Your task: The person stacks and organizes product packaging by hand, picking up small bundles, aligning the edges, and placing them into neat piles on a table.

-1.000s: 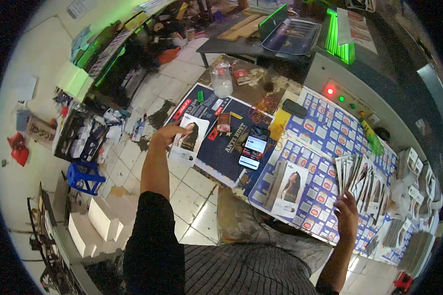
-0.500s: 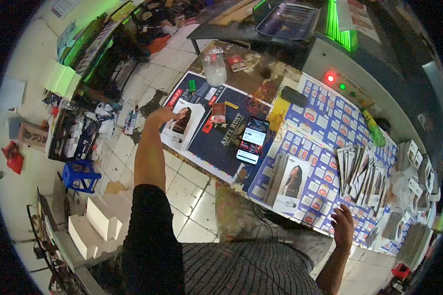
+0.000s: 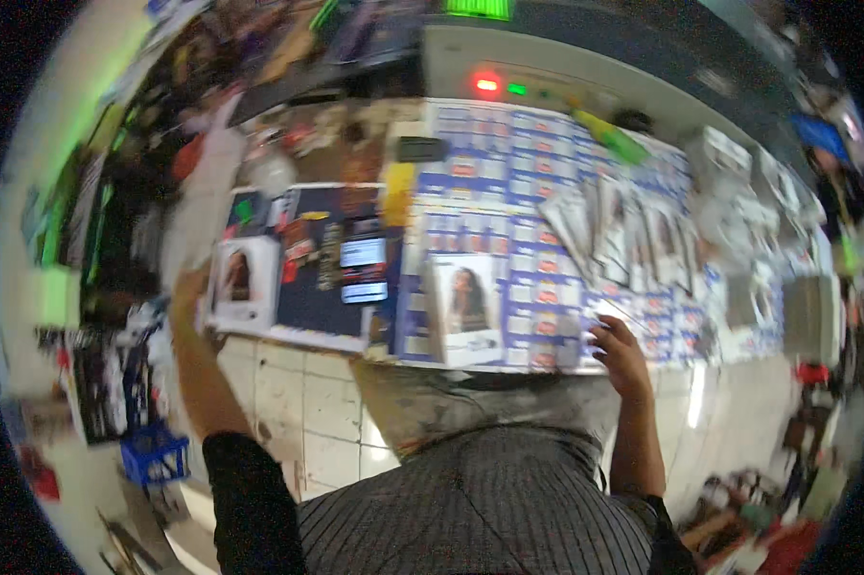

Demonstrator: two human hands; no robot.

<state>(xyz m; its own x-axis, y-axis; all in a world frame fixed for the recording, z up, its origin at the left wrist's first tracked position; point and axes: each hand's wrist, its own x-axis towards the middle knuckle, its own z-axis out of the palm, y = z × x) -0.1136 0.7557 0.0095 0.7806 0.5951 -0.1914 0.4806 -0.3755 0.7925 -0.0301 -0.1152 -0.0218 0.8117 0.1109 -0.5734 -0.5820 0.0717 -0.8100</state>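
My left hand (image 3: 193, 289), smeared by motion, is at the left edge of a pile of white printed cards (image 3: 246, 311) with a picture of a long-haired person. Its fingers are too blurred to read. Above the front part of the blue patterned sheet (image 3: 552, 356), my right hand (image 3: 621, 353) has its fingers apart, with nothing visible in them. A second stack of the same cards (image 3: 468, 335) lies to its left. Beyond that hand, several bundles of printed cards (image 3: 633, 235) lie fanned out. A lit phone (image 3: 364, 268) rests between the two card stacks.
A clear jar (image 3: 273, 174) and a small red pack (image 3: 298, 244) are on the left part of the table. Wrapped bundles (image 3: 738, 201) stand at the right. A grey machine panel (image 3: 585, 77) with red and green lights borders the back. A blue stool (image 3: 154, 452) stands lower left.
The view has swung to the right and is blurred. My left hand has slid from the top of the left card pile to its outer edge. The right hand is now further over the sheet.
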